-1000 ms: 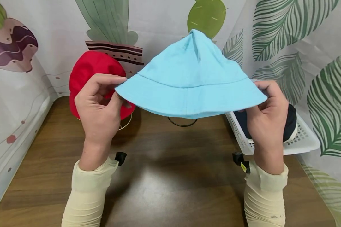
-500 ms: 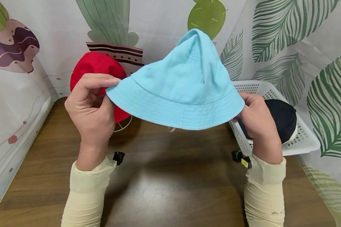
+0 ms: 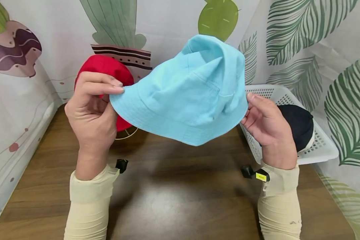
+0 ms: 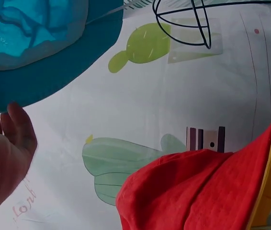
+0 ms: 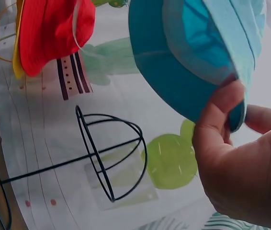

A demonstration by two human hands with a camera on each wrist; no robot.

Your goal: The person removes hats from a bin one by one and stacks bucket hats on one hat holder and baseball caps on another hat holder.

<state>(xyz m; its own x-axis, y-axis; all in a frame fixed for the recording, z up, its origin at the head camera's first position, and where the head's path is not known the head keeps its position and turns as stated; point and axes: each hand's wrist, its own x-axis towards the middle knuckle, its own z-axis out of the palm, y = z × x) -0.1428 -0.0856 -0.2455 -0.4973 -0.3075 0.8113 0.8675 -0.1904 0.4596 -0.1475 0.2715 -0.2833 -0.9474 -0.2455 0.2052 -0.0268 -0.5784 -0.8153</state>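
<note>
A light blue bucket hat [image 3: 180, 93] is held up above the table, its crown creased and tilted to the right. My left hand [image 3: 93, 106] pinches the left end of its brim between thumb and fingers. At the opposite end, my right hand [image 3: 270, 123] pinches the brim, the thumb on the near side in the head view. Both wrist views show the hat's underside, with its blue brim [image 4: 63, 72] and a grey inner band [image 5: 174, 38]. Behind my left hand a red bucket hat [image 4: 193, 187] with a yellow underside sits on a stand [image 3: 127, 133], partly hidden.
A bare black wire hat stand [image 5: 111, 158] stands behind the blue hat, hidden in the head view. To the right, a white perforated basket [image 3: 324, 146] holds a black hat [image 3: 297, 126]. The wooden table [image 3: 174, 206] meets a printed curtain [image 3: 168, 20] at the back.
The blue hat has tilted and turned, its crown leaning right and folding. My right hand has come inward and turned, re-gripping the brim with its thumb in view. My left hand has shifted slightly left.
</note>
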